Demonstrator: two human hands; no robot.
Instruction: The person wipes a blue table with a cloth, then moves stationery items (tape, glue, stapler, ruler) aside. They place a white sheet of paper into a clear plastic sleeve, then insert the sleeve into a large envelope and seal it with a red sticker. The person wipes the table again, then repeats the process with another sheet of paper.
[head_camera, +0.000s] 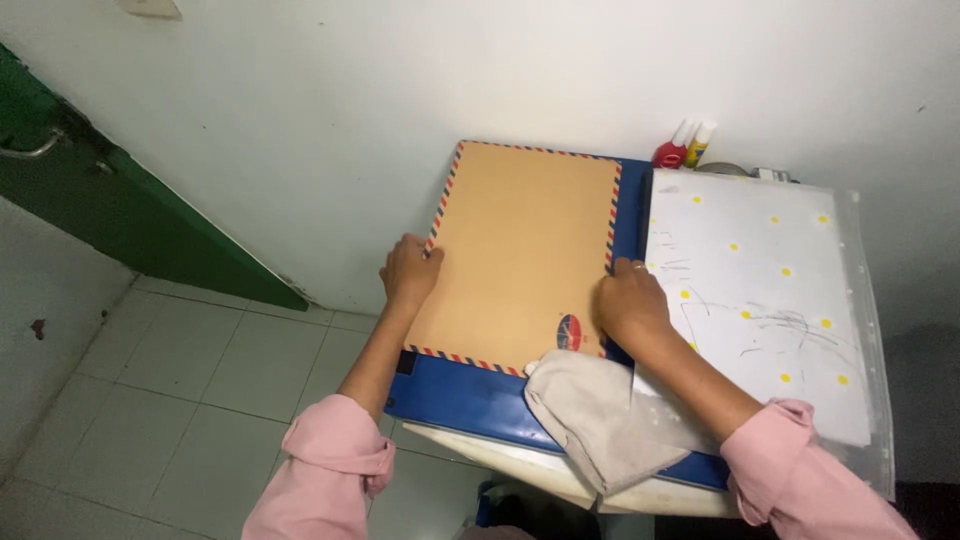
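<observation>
A large brown envelope (520, 250) with a red-and-blue striped border lies flat on a blue folder (470, 400) atop a small table. My left hand (408, 270) grips the envelope's left edge with fingers curled. My right hand (628, 303) holds its right edge, thumb on top. Both arms wear pink sleeves. A grey cloth (600, 420) lies under my right forearm at the table's near edge.
A white sheet with yellow dots in a clear plastic sleeve (760, 290) lies right of the envelope. Glue bottles (686, 146) stand at the back by the white wall. A green door (110, 200) is at left, above a pale tiled floor (180, 400).
</observation>
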